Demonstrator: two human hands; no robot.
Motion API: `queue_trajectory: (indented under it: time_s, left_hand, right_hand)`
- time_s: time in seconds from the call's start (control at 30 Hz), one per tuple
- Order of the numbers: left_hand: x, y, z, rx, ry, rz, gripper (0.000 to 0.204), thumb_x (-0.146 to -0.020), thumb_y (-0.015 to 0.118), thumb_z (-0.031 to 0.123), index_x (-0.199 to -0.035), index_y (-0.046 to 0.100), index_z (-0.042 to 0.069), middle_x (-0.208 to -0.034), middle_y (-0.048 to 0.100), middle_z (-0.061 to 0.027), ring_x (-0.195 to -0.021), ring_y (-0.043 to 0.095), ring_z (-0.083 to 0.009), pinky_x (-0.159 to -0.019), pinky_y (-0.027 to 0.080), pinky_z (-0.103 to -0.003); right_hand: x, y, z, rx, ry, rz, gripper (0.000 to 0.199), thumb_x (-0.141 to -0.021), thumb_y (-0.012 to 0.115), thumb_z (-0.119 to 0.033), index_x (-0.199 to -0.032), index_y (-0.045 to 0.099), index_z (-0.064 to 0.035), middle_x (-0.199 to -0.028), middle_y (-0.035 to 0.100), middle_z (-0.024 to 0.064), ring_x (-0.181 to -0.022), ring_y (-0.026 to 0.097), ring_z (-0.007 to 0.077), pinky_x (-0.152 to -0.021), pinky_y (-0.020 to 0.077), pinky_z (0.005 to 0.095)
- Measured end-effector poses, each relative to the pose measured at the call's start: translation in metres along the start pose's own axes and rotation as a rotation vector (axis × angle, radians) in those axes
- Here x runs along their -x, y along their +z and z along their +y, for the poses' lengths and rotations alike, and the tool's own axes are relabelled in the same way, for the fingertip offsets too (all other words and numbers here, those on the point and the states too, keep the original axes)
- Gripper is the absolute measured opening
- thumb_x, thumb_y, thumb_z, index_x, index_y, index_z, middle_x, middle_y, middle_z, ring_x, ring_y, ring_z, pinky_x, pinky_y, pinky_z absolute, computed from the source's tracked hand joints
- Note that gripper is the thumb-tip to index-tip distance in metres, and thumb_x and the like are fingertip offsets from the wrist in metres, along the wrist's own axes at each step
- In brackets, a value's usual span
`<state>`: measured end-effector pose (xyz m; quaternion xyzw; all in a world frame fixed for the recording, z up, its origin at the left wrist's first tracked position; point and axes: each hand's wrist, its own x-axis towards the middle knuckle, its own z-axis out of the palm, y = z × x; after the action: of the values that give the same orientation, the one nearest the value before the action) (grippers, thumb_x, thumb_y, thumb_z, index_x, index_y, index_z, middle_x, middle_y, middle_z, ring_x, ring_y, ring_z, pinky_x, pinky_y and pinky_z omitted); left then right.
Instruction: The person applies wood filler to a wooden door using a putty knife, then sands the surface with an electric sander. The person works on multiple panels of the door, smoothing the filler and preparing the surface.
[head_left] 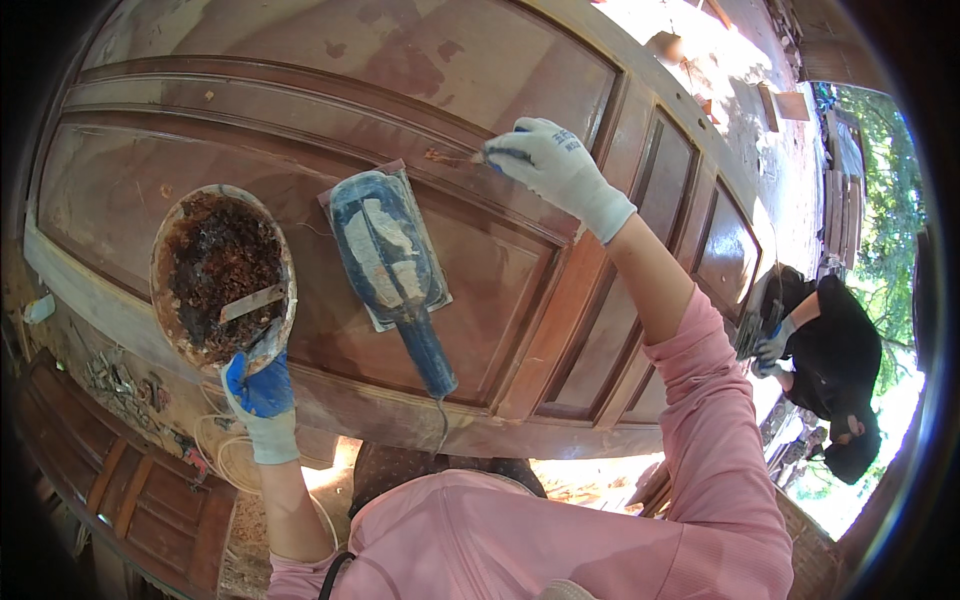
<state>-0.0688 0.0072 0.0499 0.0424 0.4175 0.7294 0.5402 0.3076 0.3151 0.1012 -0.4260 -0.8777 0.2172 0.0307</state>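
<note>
My left hand point(262, 395), in a blue-and-white work glove, grips the near rim of a round, crusted bowl point(158, 290). Inside the bowl lies dark reddish-brown, clumpy paste point(215, 255), with a flat light stick point(252, 302) resting in it. In a white glove, my right hand point(545, 165) is closed around a small dark-handled tool point(508, 153). Its tip meets a brown smear point(445, 157) on the moulding of a wooden panel door point(480, 260); the tip's exact shape is too small to tell. Between my hands, a blue electric sander point(385, 255) lies on the door.
Another brown panelled door point(120, 490) is at the lower left, near a pale coiled cord point(235, 455). At the right, a person in black point(835, 345) works with gloved hands by the door's far end. Wood pieces point(785, 107) lie on the sunlit ground beyond.
</note>
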Motion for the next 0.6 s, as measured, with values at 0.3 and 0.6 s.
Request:
queue_trajectory:
  time_s: [0.3,0.6]
  left_hand:
    - [0.000,0.003,0.000,0.007,-0.012,-0.007,0.057,-0.095,0.060,0.017,-0.149,0.047,0.002,-0.146,0.057,-0.0171,-0.134,0.056,-0.0343,-0.117,0.043,-0.050]
    - [0.000,-0.002,0.000,0.025,-0.014,0.006,0.057,-0.095,0.060,0.016,-0.149,0.047,0.002,-0.146,0.057,-0.0170,-0.134,0.056,-0.0349,-0.117,0.043,-0.053]
  right_hand:
    - [-0.032,0.027,-0.021,0.051,-0.095,0.075,0.023,-0.100,0.061,-0.033,-0.113,0.076,-0.0228,-0.104,0.067,0.0057,-0.106,0.064,0.0292,-0.090,0.0546,0.0430]
    - [-0.008,0.009,-0.003,0.302,-0.224,0.003,0.023,-0.095,0.069,-0.026,-0.117,0.075,-0.0257,-0.100,0.064,0.0037,-0.100,0.062,0.0270,-0.088,0.0554,0.0405]
